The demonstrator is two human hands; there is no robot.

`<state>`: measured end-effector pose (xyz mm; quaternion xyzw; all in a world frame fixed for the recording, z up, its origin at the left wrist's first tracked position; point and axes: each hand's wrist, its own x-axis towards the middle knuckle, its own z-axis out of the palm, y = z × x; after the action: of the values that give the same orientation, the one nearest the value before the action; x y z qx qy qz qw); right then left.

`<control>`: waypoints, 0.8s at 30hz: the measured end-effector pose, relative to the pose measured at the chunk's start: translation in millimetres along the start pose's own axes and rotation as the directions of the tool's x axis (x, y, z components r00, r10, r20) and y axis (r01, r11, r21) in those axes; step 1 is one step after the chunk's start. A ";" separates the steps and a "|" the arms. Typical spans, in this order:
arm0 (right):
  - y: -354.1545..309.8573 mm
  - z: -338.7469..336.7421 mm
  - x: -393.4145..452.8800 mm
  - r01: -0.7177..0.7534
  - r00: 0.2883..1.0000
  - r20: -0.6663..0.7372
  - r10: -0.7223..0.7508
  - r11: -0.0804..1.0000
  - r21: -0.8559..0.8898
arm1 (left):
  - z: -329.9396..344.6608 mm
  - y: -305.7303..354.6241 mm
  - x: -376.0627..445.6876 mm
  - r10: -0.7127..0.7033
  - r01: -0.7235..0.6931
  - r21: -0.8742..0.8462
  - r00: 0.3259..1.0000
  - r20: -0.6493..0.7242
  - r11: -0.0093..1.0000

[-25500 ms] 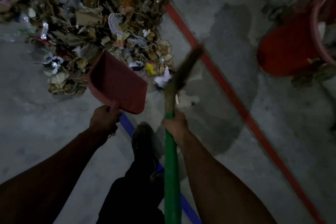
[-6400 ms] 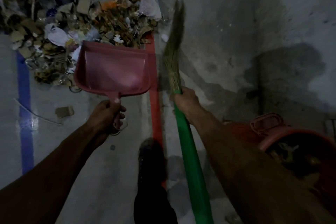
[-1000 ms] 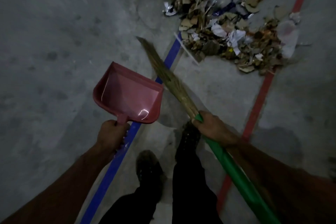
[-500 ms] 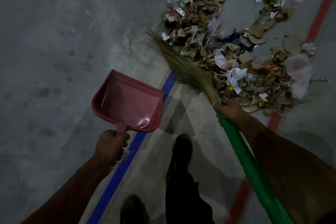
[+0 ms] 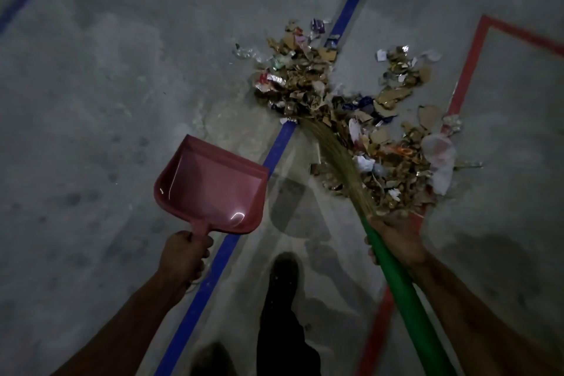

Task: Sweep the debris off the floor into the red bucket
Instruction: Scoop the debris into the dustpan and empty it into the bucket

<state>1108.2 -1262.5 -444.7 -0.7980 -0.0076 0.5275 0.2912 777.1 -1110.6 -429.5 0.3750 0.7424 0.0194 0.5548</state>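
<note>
Your left hand (image 5: 183,253) is curled round the handle of the red dustpan (image 5: 210,191), holding it just above the floor, well to the left of the debris (image 5: 345,119). Your right hand (image 5: 393,238) grips the green broom (image 5: 406,299), whose bristles reach forward into the near edge of the pile, which lies ahead of that hand.

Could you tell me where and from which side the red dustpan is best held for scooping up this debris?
By its short stub handle, from the near end, as the left hand grips it. The red dustpan is a wide tray whose open lip faces away, toward the debris, so gripping there probably keeps the mouth clear.
</note>
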 end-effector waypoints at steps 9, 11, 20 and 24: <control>2.8 24.6 -168.3 -0.149 0.984 0.121 0.127 0.969 0.198 | -92.4 11.1 -80.8 0.010 -0.006 -0.099 0.999 0.049 0.995; -5.1 39.7 -211.1 -0.054 0.994 0.102 0.042 0.992 0.116 | -123.3 9.3 -102.3 0.021 -0.012 -0.121 0.997 0.073 0.993; -54.8 111.1 -327.8 0.002 0.997 0.080 -0.001 1.000 -0.005 | -245.5 23.3 -157.4 0.051 -0.027 -0.198 0.992 0.119 0.980; -88.3 146.5 -334.0 0.063 0.998 0.033 -0.062 0.998 -0.024 | -284.3 53.9 -154.3 0.081 -0.057 -0.214 0.991 0.105 0.975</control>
<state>862.2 -1228.9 -163.4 -0.7924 -0.0439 0.5307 0.2975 583.5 -1051.1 -171.6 0.3401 0.6903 0.0957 0.6314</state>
